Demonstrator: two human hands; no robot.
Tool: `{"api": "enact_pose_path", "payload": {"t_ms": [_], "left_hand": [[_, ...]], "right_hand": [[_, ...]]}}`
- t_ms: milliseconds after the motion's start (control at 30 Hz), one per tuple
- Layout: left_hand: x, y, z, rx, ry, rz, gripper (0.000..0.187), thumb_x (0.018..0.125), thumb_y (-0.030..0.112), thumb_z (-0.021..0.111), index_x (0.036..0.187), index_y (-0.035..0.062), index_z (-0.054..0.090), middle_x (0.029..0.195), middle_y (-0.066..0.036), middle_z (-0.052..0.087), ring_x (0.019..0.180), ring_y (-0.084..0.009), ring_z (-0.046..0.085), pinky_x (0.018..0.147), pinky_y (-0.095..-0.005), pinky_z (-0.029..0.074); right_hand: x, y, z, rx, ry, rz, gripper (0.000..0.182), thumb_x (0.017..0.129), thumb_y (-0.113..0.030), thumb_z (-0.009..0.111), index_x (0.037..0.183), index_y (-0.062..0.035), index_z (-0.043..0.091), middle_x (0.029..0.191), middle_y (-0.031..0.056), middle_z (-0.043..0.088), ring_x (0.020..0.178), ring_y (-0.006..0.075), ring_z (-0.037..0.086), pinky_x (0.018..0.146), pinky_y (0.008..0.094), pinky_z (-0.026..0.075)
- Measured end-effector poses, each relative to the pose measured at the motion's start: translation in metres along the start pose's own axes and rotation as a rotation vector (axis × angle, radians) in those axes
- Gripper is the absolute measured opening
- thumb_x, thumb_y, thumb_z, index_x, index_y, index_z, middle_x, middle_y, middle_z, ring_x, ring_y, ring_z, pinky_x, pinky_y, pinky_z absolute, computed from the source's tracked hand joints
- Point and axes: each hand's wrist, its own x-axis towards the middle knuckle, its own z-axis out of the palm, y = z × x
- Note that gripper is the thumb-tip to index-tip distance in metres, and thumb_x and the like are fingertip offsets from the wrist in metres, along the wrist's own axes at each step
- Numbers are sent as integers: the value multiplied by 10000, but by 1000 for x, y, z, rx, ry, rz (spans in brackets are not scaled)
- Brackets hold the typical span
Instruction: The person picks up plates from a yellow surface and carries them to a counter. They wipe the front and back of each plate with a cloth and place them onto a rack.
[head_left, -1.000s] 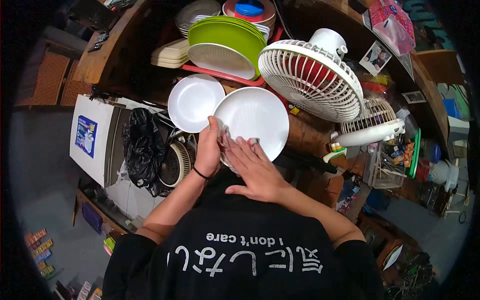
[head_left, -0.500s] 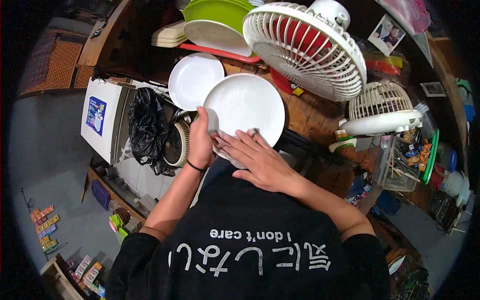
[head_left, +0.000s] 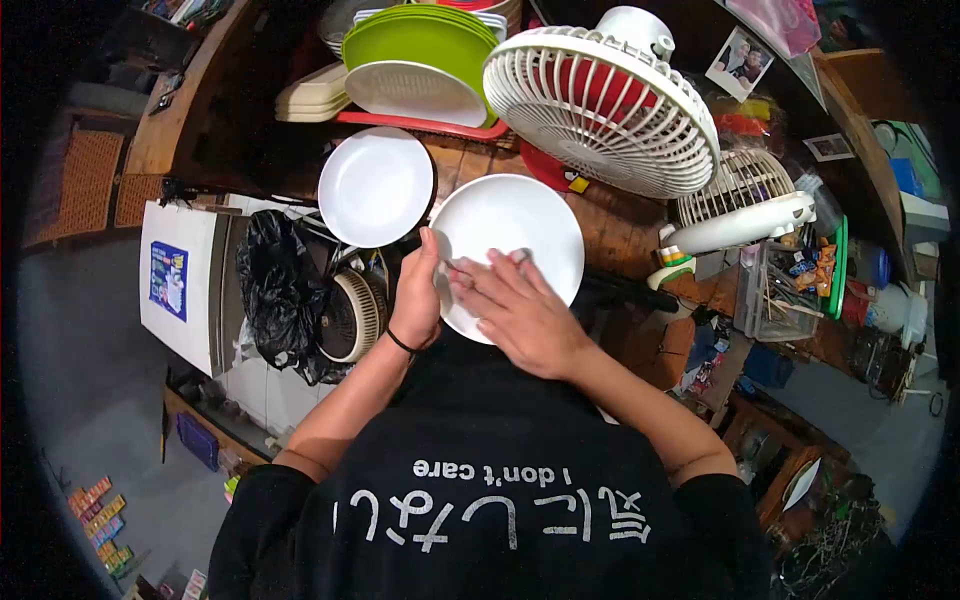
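Note:
My left hand grips the left rim of a round white plate, its thumb up along the edge and its fingers hidden underneath. Flat across the lower part of the plate lies my right hand. Small pale bits of what looks like a thin cloth show at its fingers; most of it is covered by the hand. A second white plate rests just beyond, to the left, on the wooden tabletop.
Green plates stand in a red rack at the back. A white fan looms at the back right, near another fan part. A clear bin sits at right; a black plastic bag hangs at left.
My right hand has shifted slightly up and right over the plate. The held plate sits a little farther from the second plate. The camera view has also shifted.

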Motion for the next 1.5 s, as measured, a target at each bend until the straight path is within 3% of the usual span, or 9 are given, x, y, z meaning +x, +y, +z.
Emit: {"api": "enact_pose_path", "payload": {"t_ms": [267, 467, 700, 800, 1000, 1067, 1233, 1433, 1500], "left_hand": [[18, 6, -12, 313, -157, 131, 612, 1021, 498, 334, 927, -38, 615, 859, -33, 621, 765, -84, 530, 682, -263, 441], [31, 28, -36, -8, -149, -37, 652, 1010, 522, 332, 1115, -81, 558, 967, -102, 640, 862, -148, 619, 777, -280, 499], [36, 19, -47, 59, -221, -69, 623, 1024, 485, 327, 1140, -72, 580, 1068, -112, 646, 939, -143, 608, 842, -276, 471], [37, 14, -34, -41, -191, 16, 613, 1024, 499, 297, 1103, -39, 580, 1048, -105, 639, 971, -153, 607, 847, -282, 475], [37, 19, -46, -115, -102, -81, 591, 1026, 478, 329, 1129, -49, 575, 1003, -97, 638, 923, -142, 587, 824, -278, 461], [31, 18, -43, -74, -52, -45, 586, 1027, 467, 345, 1088, -59, 598, 984, -99, 641, 910, -132, 573, 812, -271, 454], [31, 29, -34, 117, -74, 107, 601, 1026, 478, 338, 1030, -56, 612, 960, -94, 646, 867, -134, 585, 780, -281, 466], [32, 47, -44, -2, 35, 135, 654, 1005, 530, 347, 1035, -65, 615, 927, -102, 665, 813, -139, 625, 740, -262, 493], [28, 48, -45, 132, -19, 141, 662, 1009, 526, 336, 1072, -74, 608, 963, -115, 669, 858, -146, 632, 771, -267, 495]], "right_hand": [[38, 12, 13, -128, 295, 296, 759, 873, -406, 588, 1451, -1, 308, 1499, 219, 278, 1378, 436, 249, 1112, 563, 201], [31, -24, 14, 38, 16, 99, 589, 905, -280, 550, 1416, -45, 371, 1430, 113, 422, 1324, 389, 374, 1103, 541, 260], [61, 6, 11, -138, 401, 405, 360, 950, -61, 448, 1306, -17, 487, 1430, 207, 414, 1340, 395, 366, 1121, 523, 232], [84, -6, 17, 57, 361, 144, 420, 923, -53, 489, 1337, 6, 458, 1420, 211, 421, 1334, 372, 384, 1124, 523, 231], [53, -9, 15, 58, -53, 148, 529, 921, -184, 503, 1422, -61, 385, 1496, 127, 348, 1382, 338, 322, 1124, 530, 243], [45, 10, 12, -75, 54, 275, 629, 914, -382, 503, 1440, -71, 357, 1537, 131, 269, 1413, 363, 235, 1132, 569, 167], [75, 8, 6, -143, 243, 242, 677, 886, -399, 560, 1420, -27, 376, 1521, 142, 297, 1386, 366, 264, 1137, 547, 137], [43, -11, -4, 6, -13, 47, 679, 861, -437, 614, 1403, -75, 420, 1501, 78, 359, 1386, 348, 302, 1113, 540, 246], [39, 11, -9, -138, 42, 164, 665, 923, -484, 499, 1436, -82, 367, 1506, 102, 347, 1391, 384, 284, 1118, 568, 208]]}}
